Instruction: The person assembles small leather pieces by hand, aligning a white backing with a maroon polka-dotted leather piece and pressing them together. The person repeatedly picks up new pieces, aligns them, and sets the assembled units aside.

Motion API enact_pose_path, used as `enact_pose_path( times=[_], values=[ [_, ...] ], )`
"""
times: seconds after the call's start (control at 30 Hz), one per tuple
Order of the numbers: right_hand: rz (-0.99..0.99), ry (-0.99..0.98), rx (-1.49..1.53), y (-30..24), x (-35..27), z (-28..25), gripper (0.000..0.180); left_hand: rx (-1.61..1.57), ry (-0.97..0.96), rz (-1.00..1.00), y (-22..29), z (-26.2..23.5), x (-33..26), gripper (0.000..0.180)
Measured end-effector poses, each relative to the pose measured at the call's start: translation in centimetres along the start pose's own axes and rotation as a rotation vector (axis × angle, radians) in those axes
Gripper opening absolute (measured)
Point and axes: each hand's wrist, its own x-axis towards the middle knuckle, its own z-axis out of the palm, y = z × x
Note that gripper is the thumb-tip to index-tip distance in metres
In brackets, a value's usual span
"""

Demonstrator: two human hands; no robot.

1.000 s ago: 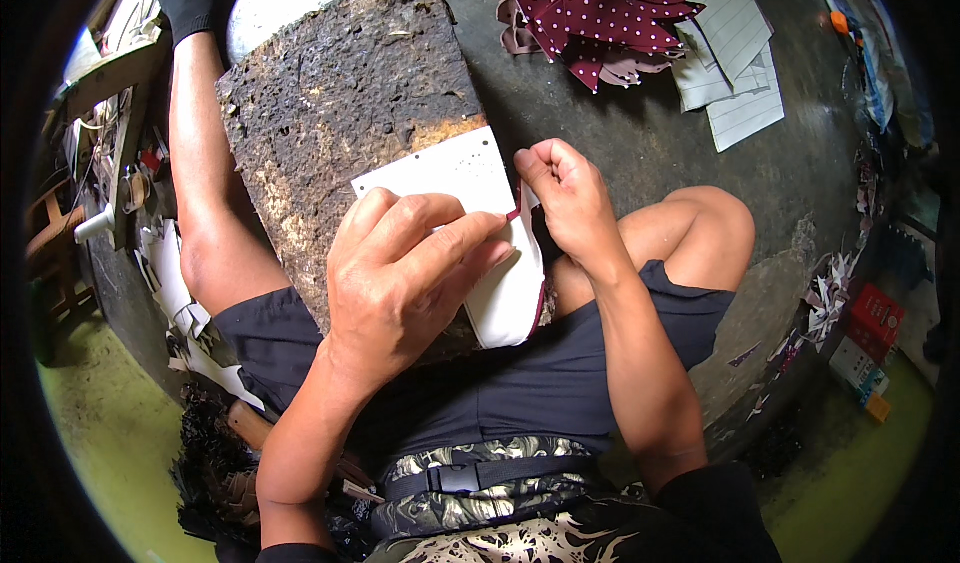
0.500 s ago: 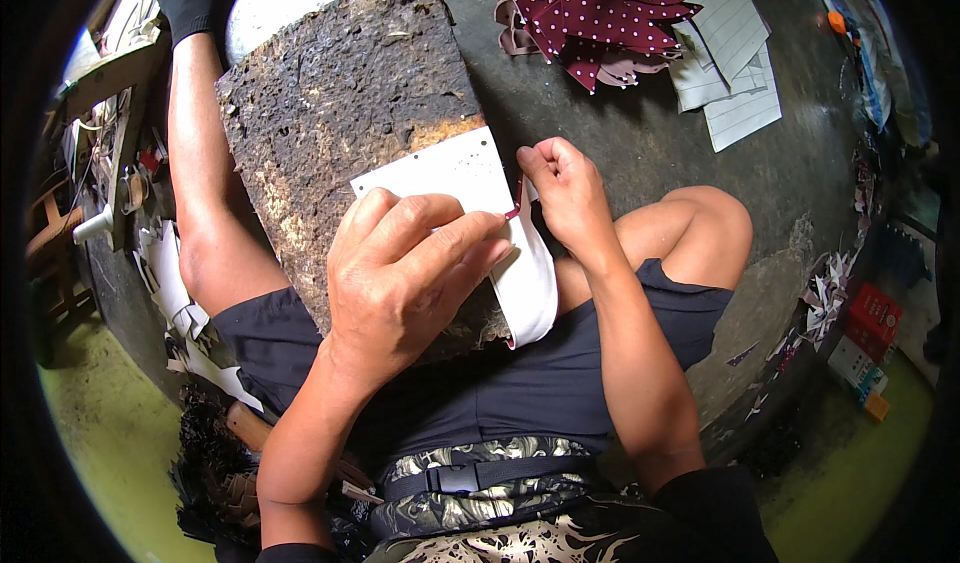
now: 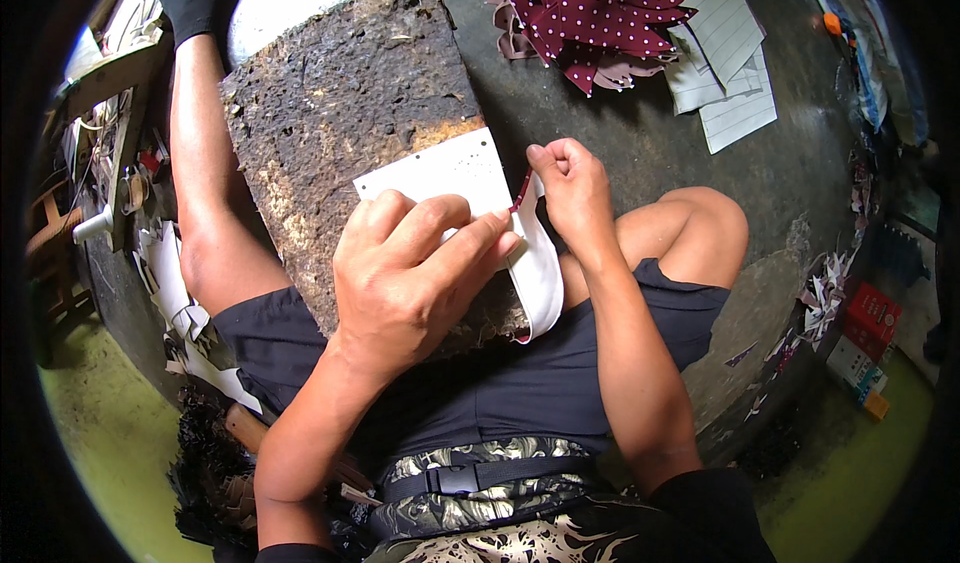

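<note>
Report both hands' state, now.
Left hand: closed, thumb and forefinger pinching the red-edged white strip.
Right hand: closed, fingertips pinching the strip's far end.

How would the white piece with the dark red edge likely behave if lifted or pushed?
The white piece would probably flex, since it bends in a smooth curve beside the board. It seems light, as the right hand appears to use only a fingertip pinch. Rolling looks unlikely, given its flat, strip-like shape.
</note>
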Motion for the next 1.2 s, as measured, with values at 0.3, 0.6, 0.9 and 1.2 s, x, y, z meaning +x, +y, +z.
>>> enact_pose_path(
  times=[0.3, 0.6, 0.9, 1.2],
  values=[
    [0.546, -0.089, 1.555, -1.7, -2.1, -5.2, 0.062, 0.035, -0.005, 0.002, 0.7, -0.2, 0.3, 0.025],
    [0.075, -0.043, 1.002, -4.5, -7.3, -4.3, 0.033, 0.134, -0.019, -0.01, 0.8, 0.4, 0.0, 0.028],
    [-0.693, 0.634, 0.095, -11.4, 3.1, -13.5, 0.025, 0.072, 0.045, -0.049, 0.7, 0.9, -0.6, 0.028],
    [-1.077, 0.31, -0.702, -7.4, 14.5, -9.4, 0.075, -0.219, 0.042, -0.121, -0.3, -5.3, -5.2, 0.033]
  ],
)
